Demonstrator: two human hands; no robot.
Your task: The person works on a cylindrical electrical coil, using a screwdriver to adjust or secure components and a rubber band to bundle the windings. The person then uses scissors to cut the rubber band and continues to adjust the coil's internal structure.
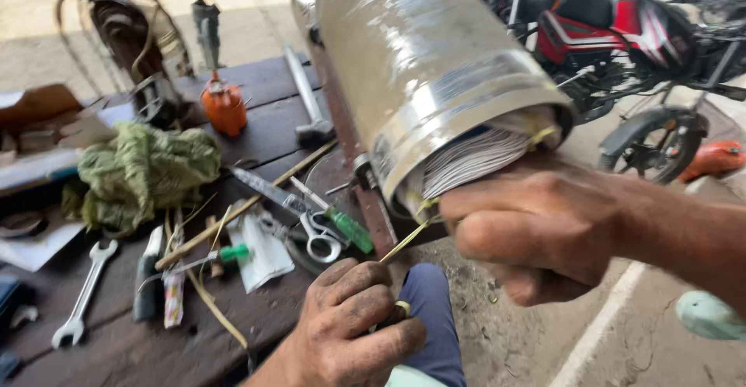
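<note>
Hands at open end of metal cylinder (420,61).
Right hand (536,231) fisted at paper-like windings (466,162); left hand (350,332) pinches thin yellow strip (404,243). Step looks mid-insertion; needs steady aim.

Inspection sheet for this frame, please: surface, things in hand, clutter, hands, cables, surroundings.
Surface: dark wooden bench, worn and crowded.
Job's things: metal cylinder lying on its side, open end showing pale windings; thin yellow strip runs between the hands.
Clutter: green rag, spanner, scissors, green-handled screwdriver, orange oil can, hammer.
Hands: left hand grimy, pinching the strip's lower end; right hand closed at the cylinder's mouth.
Cables: nothing seen.
Surroundings: red motorcycle behind, on concrete ground.
</note>
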